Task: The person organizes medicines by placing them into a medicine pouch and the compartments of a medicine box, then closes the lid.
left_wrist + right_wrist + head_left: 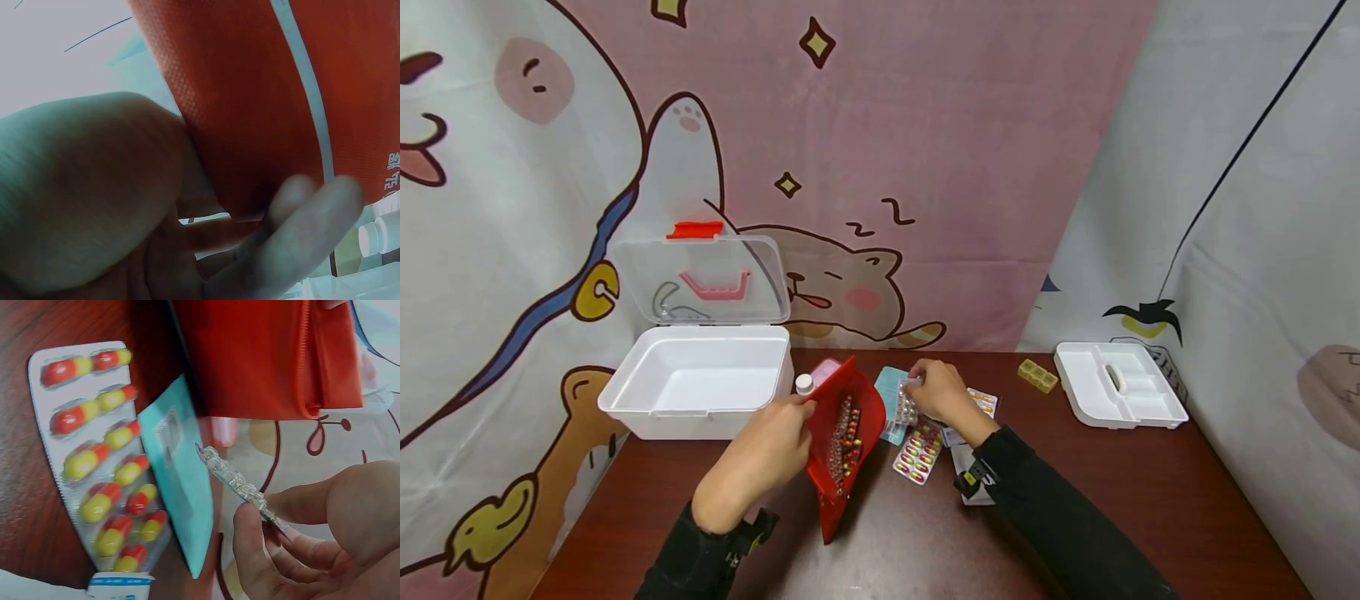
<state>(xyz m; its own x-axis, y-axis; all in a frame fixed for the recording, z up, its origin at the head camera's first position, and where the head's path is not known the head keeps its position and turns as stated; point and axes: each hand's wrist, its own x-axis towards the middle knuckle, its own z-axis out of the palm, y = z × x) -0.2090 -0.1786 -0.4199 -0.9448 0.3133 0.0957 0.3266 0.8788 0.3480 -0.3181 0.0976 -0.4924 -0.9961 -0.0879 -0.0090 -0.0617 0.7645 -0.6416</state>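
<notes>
My left hand [775, 450] grips the left edge of a red zip pouch [871, 408], held upright with its mouth spread. Blister packs [848, 446] show inside it, some with red and yellow capsules. To the right of the pouch, my right hand [942, 392] pinches a silvery blister pack [240, 484] with clear bubbles between thumb and fingers, above the table. A teal packet [181, 487] lies beneath and beside it. Nearer me is a blister pack of red-and-yellow capsules [917, 454]. More packs lie partly hidden under my right wrist.
An uncovered white box [700, 427] with a raised clear lid [715, 292] stands left. Behind the pouch are a white-capped bottle [805, 384] and something pink [825, 371]. A small yellow case [1037, 376] and a white compartment tray [1150, 408] sit far right. Printed cloth hangs behind the table.
</notes>
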